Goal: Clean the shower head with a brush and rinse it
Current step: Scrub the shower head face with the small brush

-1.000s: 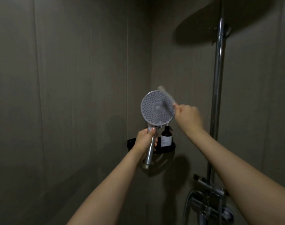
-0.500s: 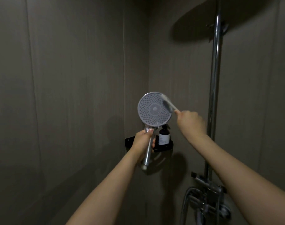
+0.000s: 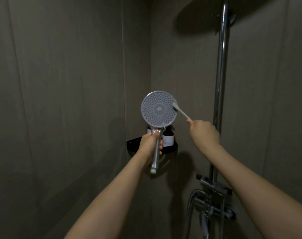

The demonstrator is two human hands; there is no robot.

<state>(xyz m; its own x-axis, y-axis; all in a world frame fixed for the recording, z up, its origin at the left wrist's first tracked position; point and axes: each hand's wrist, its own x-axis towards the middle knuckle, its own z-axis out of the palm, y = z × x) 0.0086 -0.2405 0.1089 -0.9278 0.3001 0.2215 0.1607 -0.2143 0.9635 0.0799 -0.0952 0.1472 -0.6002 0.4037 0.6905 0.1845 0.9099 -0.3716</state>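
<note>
Head view shows a dim shower corner. Left hand [image 3: 149,144] is wrapped around the chrome handle of the shower head [image 3: 159,109], holding it upright with the round nozzle face turned toward the camera. Right hand [image 3: 204,131] pinches the end of a thin white brush [image 3: 180,112] (it looks like a toothbrush), whose bristle end lies against the right edge of the nozzle face. Behind the handle, a dark bottle [image 3: 167,137] with a pale label stands on a black corner shelf [image 3: 171,149]. A chrome riser pipe [image 3: 221,66] runs up the right wall to a large overhead head [image 3: 198,16], with the mixer valve [image 3: 214,202] below.
</note>
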